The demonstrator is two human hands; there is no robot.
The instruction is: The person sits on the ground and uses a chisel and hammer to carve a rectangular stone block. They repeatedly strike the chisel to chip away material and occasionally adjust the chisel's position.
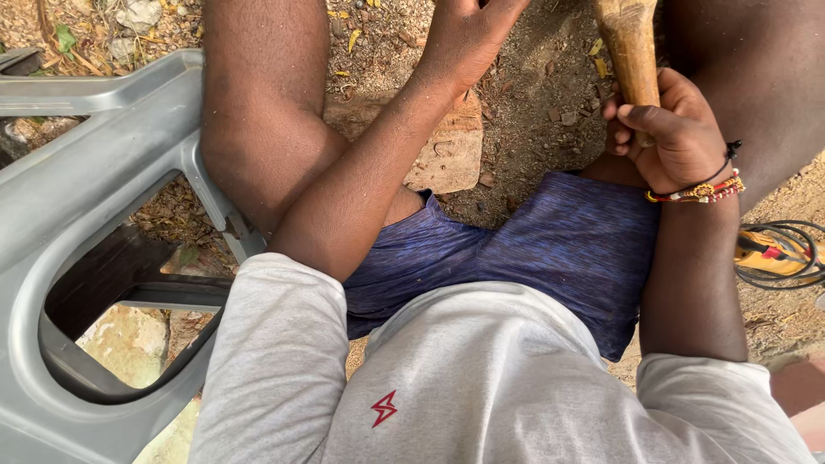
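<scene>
Bare gravelly ground lies below; right hand is clenched round a wooden handle, left hand spread flat beyond it, holding nothing. Seemingly mid-work, needing steadiness.

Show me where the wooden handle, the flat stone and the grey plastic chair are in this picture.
wooden handle [632,51]: head view, on the shaft above the gripping right hand [675,133].
flat stone [451,155]: head view, on its bare top face.
grey plastic chair [94,163]: head view, on its armrest.
</scene>
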